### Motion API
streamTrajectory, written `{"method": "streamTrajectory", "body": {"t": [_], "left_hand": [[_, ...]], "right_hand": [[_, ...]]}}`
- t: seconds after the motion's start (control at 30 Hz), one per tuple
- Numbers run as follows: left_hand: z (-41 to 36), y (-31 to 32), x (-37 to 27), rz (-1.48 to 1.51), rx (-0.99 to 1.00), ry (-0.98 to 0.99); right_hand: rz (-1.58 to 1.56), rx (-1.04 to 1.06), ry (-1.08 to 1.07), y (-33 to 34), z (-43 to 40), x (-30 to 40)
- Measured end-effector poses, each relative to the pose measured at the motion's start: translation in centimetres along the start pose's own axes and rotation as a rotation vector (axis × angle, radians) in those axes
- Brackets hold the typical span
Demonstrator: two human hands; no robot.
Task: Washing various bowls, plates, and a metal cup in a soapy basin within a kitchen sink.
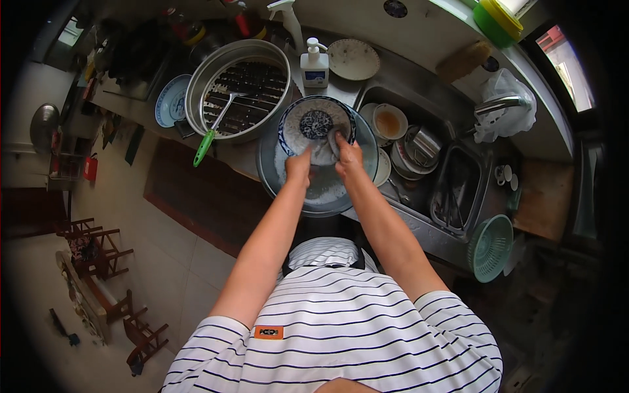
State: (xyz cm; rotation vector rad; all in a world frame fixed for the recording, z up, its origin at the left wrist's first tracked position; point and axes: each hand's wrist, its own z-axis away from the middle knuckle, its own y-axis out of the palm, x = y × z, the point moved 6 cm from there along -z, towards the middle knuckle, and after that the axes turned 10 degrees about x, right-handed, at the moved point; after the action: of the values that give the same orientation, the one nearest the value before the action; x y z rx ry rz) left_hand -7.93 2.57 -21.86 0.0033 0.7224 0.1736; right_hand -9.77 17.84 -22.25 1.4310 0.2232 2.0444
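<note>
A blue-and-white patterned plate (300,118) is tilted over a large basin (367,172) of soapy water. My left hand (298,166) grips the plate by its near left edge. In my right hand (348,156) a grey scrubbing cloth or sponge (334,143) is pressed against the plate's right side. The fingers partly hide the cloth, so its exact kind is unclear. White foam (327,195) floats on the water below my wrists.
Left of the basin stands a big metal pot (196,105) with a green-handled spatula (206,145) across it. A pump bottle (314,69) and a plate (354,60) are behind. The sink (417,206) at right holds stacked bowls (389,123); a green colander (490,249) sits at its corner.
</note>
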Motion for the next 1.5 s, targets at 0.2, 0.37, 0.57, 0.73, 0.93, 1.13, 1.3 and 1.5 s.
{"method": "streamTrajectory", "body": {"t": [0.2,0.37,0.57,0.73,0.93,1.13,1.3,1.5], "left_hand": [[3.0,0.5,-0.4,-0.037,0.065,0.430],[7.2,-2.1,-6.9,-0.153,0.136,0.912],[5.1,-5.8,-7.1,-0.097,0.064,0.757],[5.5,-6.2,-7.9,-0.337,-0.051,0.752],[5.1,-5.5,-6.5,-0.280,0.029,0.621],[7.1,-2.8,-5.9,0.034,0.199,0.370],[7.3,-4.0,-6.5,-0.194,0.032,0.664],[7.2,-6.0,-9.0,-0.487,-0.145,0.880]], "right_hand": [[-0.466,0.161,0.186,4.5,3.0,-1.0],[0.286,0.171,0.093,0.9,0.1,1.8],[1.630,-0.040,-0.495,2.0,1.8,4.0],[1.823,0.499,0.077,-0.4,0.1,-1.5],[0.667,0.692,0.148,7.8,5.5,5.4],[0.876,0.703,-0.540,11.8,6.6,2.4],[1.278,0.416,-0.419,9.3,3.0,2.9],[1.834,0.239,-0.248,3.1,1.9,1.6]]}}
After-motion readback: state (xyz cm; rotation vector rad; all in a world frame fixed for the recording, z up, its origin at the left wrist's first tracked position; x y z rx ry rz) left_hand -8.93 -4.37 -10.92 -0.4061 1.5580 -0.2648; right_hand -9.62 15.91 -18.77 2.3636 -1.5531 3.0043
